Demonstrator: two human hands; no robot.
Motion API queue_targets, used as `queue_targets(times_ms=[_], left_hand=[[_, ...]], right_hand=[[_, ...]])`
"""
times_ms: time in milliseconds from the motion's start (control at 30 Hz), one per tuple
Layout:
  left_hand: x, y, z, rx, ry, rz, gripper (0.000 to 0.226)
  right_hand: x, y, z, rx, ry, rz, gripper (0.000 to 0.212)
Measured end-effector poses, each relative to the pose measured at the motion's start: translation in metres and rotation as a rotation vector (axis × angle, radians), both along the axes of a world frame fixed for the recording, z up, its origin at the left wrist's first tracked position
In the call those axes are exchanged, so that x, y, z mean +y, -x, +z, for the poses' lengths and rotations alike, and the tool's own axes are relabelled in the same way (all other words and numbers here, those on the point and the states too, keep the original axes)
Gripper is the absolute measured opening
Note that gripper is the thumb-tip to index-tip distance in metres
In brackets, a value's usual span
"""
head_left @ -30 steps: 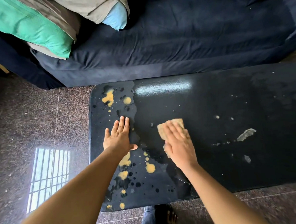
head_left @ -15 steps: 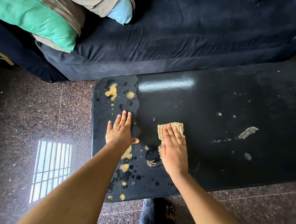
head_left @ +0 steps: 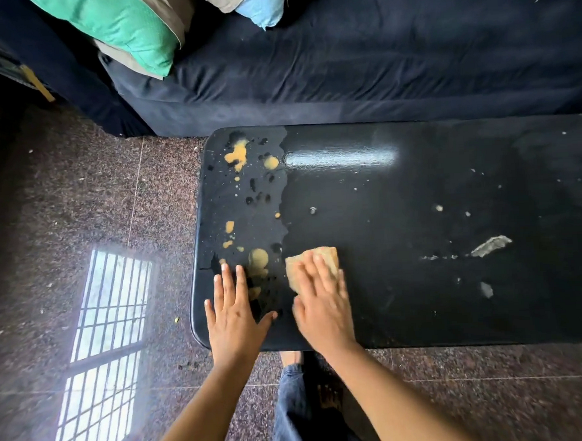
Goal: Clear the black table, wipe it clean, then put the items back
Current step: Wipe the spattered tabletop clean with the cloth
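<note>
The cloth point(head_left: 315, 261), judged soft and light, is pressed from above by the outstretched right hand point(head_left: 323, 308), while the black table point(head_left: 417, 213) is touched by the flat, empty left hand point(head_left: 235, 316).

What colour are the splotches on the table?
Yellow-orange splotches, shown by the head view.

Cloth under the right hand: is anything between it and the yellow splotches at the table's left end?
Nothing blocks the cloth from the yellow splotches; bare black table lies between. Only the left hand, flat at the near-left corner, sits beside the nearest ones.
</note>
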State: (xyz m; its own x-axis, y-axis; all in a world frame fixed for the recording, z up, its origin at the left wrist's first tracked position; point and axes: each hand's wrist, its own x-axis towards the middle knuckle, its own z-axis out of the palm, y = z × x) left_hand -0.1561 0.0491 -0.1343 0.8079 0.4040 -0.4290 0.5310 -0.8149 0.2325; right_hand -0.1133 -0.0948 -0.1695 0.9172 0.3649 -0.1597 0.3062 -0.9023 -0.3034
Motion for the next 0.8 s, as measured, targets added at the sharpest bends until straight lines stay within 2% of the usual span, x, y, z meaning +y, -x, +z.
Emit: queue_targets(times_ms=[100, 167, 300, 367, 467, 567, 633, 733, 800], left_hand=[[-0.005, 0.004, 0.000, -0.033, 0.009, 0.108, 0.112], [-0.005, 0.006, 0.001, -0.039, 0.019, 0.160, 0.116], [-0.003, 0.013, -0.002, 0.033, 0.022, 0.212, 0.125], [-0.005, 0.017, -0.005, 0.054, 0.033, 0.253, 0.128], [-0.005, 0.022, -0.008, 0.040, 0.004, 0.270, 0.131], [-0.003, 0.023, -0.008, 0.036, -0.021, 0.273, 0.132], [-0.005, 0.022, -0.005, 0.046, -0.034, 0.256, 0.132], [-0.006, 0.020, -0.003, 0.055, -0.051, 0.220, 0.132], [-0.006, 0.018, -0.002, 0.077, -0.054, 0.218, 0.132]], right_hand=[[-0.013, 0.004, -0.002, -0.015, 0.033, 0.266, 0.066], [-0.039, -0.001, -0.003, -0.050, 0.074, 0.299, 0.067], [-0.049, 0.011, -0.007, -0.005, 0.109, -0.120, 0.068], [-0.025, 0.028, -0.008, 0.004, 0.070, -0.197, 0.067], [-0.004, 0.045, -0.006, 0.001, 0.038, 0.088, 0.063], [-0.034, 0.035, -0.005, -0.046, 0.106, 0.319, 0.062], [-0.071, 0.029, -0.007, -0.058, 0.147, 0.227, 0.062], [-0.110, 0.025, -0.007, -0.015, 0.190, -0.120, 0.062], [-0.098, 0.031, -0.006, 0.020, 0.159, -0.285, 0.062]])
